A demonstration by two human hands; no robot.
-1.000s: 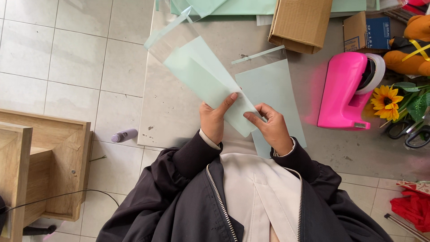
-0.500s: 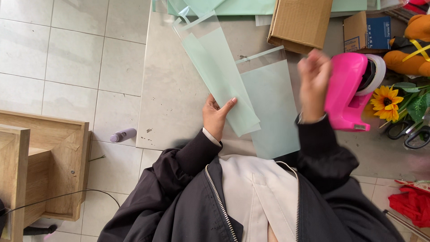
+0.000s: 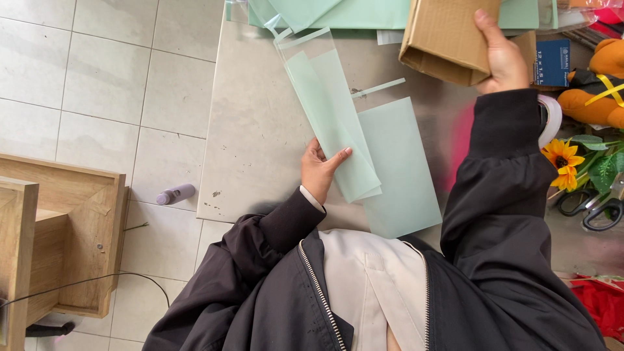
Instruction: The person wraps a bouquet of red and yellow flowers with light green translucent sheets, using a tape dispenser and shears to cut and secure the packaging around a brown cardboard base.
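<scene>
The left hand (image 3: 320, 172) pinches the near end of a pale green sleeve (image 3: 331, 110), thumb on top and fingers beneath, the sleeve slanting away over the table (image 3: 253, 130) and overlapping a second green sheet (image 3: 403, 169). The right hand (image 3: 500, 55), stretched far forward, grips the edge of a cardboard box (image 3: 445, 32), fingers curled over it.

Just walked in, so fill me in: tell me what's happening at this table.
A person in a dark jacket works at a grey table. The left hand holds a pale green sheet in a clear sleeve against the tabletop. The right hand reaches far across and has a grip on a brown cardboard box. A second green sheet lies flat alongside.
</scene>
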